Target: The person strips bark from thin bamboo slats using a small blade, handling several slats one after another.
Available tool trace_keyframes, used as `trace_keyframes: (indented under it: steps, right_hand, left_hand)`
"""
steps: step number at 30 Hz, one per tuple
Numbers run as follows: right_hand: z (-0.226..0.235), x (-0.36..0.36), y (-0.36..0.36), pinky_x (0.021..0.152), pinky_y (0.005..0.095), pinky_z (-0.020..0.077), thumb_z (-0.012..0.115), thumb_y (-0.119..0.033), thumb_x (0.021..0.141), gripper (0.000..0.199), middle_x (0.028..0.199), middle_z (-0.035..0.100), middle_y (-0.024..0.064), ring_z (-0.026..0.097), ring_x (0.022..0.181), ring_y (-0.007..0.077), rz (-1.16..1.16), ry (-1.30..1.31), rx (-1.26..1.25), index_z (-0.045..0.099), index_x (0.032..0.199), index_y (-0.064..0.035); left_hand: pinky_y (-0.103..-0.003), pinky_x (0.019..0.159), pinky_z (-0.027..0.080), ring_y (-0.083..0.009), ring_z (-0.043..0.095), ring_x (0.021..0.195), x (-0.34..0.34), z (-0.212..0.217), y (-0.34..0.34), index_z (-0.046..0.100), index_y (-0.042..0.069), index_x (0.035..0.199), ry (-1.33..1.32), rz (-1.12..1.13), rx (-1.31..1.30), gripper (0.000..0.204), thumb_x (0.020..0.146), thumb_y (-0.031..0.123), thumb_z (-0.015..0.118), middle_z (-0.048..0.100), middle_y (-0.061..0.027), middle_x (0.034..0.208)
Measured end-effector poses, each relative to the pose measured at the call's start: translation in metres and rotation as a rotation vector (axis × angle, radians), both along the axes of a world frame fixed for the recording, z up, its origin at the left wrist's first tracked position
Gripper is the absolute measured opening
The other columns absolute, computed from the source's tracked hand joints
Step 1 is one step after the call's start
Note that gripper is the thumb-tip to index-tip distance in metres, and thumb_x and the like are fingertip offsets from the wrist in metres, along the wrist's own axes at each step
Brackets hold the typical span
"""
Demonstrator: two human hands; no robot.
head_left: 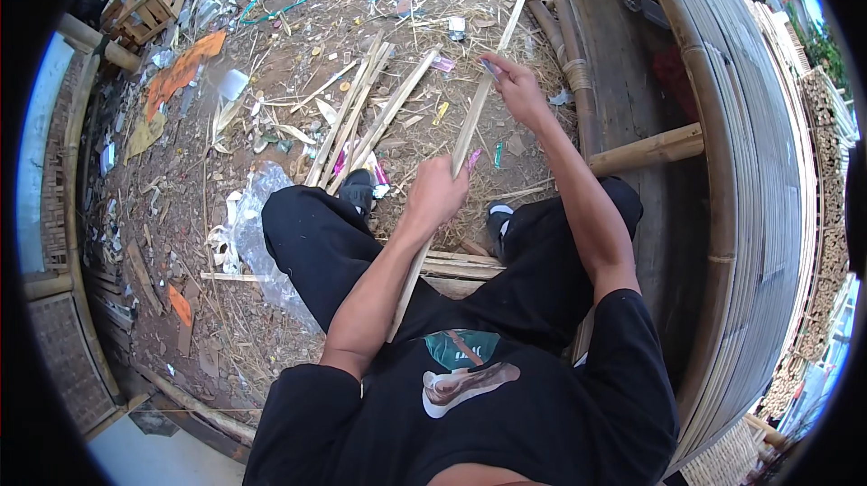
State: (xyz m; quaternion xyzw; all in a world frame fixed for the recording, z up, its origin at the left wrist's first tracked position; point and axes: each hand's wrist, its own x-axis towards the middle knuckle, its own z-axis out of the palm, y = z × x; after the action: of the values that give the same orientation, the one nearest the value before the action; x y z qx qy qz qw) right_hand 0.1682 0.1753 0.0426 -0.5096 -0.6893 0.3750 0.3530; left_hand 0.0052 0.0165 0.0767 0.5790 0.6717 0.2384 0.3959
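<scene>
A long, pale bamboo strip (471,121) runs slantwise from beside my lap up to the far right. My left hand (438,190) is closed around it near my knees. Farther up the strip, my right hand (517,90) is closed on a small greyish blade-like tool (490,67), whose tip lies against the strip; most of it is hidden in the fingers. Several more split bamboo strips (350,108) lie on the ground ahead of my left foot.
On my right stands a bamboo-framed structure (736,215) with a crosspiece pole (646,150). Clear plastic sheeting (262,247) lies by my left knee. Litter, an orange sheet (183,73), a teal cord (302,4) and a wooden crate (152,12) are farther left.
</scene>
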Motion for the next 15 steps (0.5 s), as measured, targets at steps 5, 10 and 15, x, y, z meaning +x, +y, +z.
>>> trace_keyframes:
  steps: [5, 10, 15]
  right_hand:
    - [0.009, -0.019, -0.015, 0.057, 0.0215, 0.0349, 0.047, -0.009, 0.099, 0.028, 0.073, 0.047, -0.0045, 0.039, 0.064, 0.0044, 0.104, 0.035, -0.066, 0.066, 0.12, -0.0135]
    - [0.011, -0.009, -0.013, 0.057, 0.0206, 0.0335, 0.043, -0.005, 0.1, 0.032, 0.073, 0.045, -0.005, 0.036, 0.062, 0.0043, 0.134, 0.158, -0.156, 0.064, 0.122, -0.0141]
    - [0.027, -0.012, -0.013, 0.058, 0.0225, 0.0397, 0.041, -0.005, 0.098, 0.037, 0.071, 0.05, -0.0033, 0.045, 0.062, 0.0054, 0.082, 0.282, -0.228, 0.063, 0.126, -0.0153]
  left_hand:
    - [-0.05, 0.067, 0.049, -0.0443, 0.064, 0.07, -0.011, 0.001, 0.01, 0.061, -0.012, 0.081, -0.008, 0.076, 0.062, 0.034, 0.086, 0.022, 0.061, 0.061, -0.0305, 0.07]
    - [-0.05, 0.068, 0.048, -0.0458, 0.063, 0.073, -0.008, 0.003, 0.005, 0.06, -0.011, 0.084, -0.022, 0.058, 0.072, 0.032, 0.085, 0.021, 0.061, 0.061, -0.0302, 0.07]
    - [-0.042, 0.059, 0.047, -0.0306, 0.063, 0.06, -0.011, -0.004, 0.002, 0.06, -0.004, 0.08, -0.046, 0.059, 0.096, 0.033, 0.085, 0.028, 0.066, 0.06, -0.0188, 0.062]
